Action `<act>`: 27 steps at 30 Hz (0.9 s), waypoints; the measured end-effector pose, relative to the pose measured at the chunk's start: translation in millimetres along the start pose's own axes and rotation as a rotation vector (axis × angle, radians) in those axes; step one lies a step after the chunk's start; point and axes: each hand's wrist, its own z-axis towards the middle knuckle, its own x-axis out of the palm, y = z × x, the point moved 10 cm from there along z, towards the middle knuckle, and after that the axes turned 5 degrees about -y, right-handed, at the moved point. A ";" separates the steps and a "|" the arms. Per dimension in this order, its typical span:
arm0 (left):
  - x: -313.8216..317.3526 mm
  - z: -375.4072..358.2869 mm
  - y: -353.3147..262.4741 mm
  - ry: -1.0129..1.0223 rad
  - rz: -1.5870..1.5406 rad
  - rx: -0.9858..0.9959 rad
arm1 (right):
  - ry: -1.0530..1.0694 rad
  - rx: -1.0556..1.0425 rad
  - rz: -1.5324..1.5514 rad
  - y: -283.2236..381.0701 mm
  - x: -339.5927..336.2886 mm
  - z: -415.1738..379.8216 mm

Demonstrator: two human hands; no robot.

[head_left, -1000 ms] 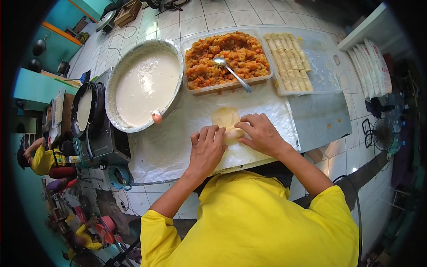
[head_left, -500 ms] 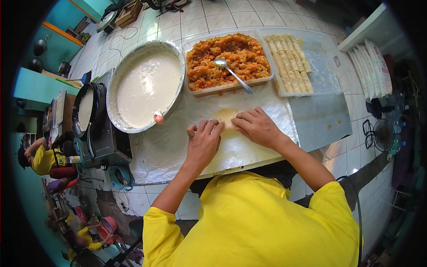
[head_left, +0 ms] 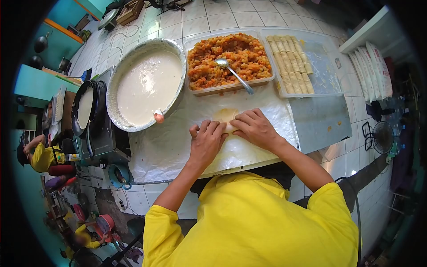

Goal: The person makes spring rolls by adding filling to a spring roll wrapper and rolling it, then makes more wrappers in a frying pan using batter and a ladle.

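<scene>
A thin pale wrapper (head_left: 226, 114) lies on the covered worktop, its far part flat and its near part rolled into a small spring roll (head_left: 230, 128). My left hand (head_left: 207, 139) holds the roll's left end with bent fingers. At the other end, my right hand (head_left: 255, 127) has its fingers closed over the roll. What is inside the roll is hidden. Just beyond my hands stands a clear tub (head_left: 231, 90) of diced orange-brown filling (head_left: 209, 58), with a metal spoon (head_left: 234, 75) lying in it. Finished rolls (head_left: 289, 64) lie in rows in a plastic tray (head_left: 329, 91) at the right.
A large basin (head_left: 111, 95) of white batter (head_left: 149, 84) stands left, with an eggshell-like piece (head_left: 159, 116) on its rim. Farther left, a black pan (head_left: 94, 111) sits on a stove (head_left: 106, 147). A fan (head_left: 383, 135) stands right. Other people in yellow are at far left.
My two hands have come slightly closer together on the roll. The roll has shifted a little toward me. The tub, basin and tray stay put.
</scene>
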 end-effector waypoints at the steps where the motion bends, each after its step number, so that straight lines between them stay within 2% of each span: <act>1: -0.8 -0.3 -1.1 -0.002 0.000 -0.001 | 0.000 -0.002 -0.001 0.9 -1.8 1.3; 3: -13.7 -1.8 1.7 -0.119 0.056 -0.063 | -0.067 0.023 -0.012 2.3 -11.5 3.2; 10: -1.6 -7.1 2.8 -0.053 0.045 -0.003 | 0.029 -0.057 -0.026 9.2 9.5 5.3; 13: -15.7 -12.4 10.1 -0.142 0.017 -0.074 | -0.017 0.026 0.001 -2.7 -11.2 0.7; 22: -4.3 -19.2 18.1 -0.063 -0.001 -0.069 | -0.013 0.071 0.051 -17.1 -5.9 -13.1; 24: -10.6 -20.5 25.9 -0.106 -0.120 -0.212 | -0.045 0.113 0.055 -17.6 -12.8 -13.1; 27: -3.6 -25.7 26.4 -0.090 -0.109 -0.190 | -0.061 0.160 0.083 -18.7 -14.7 -14.8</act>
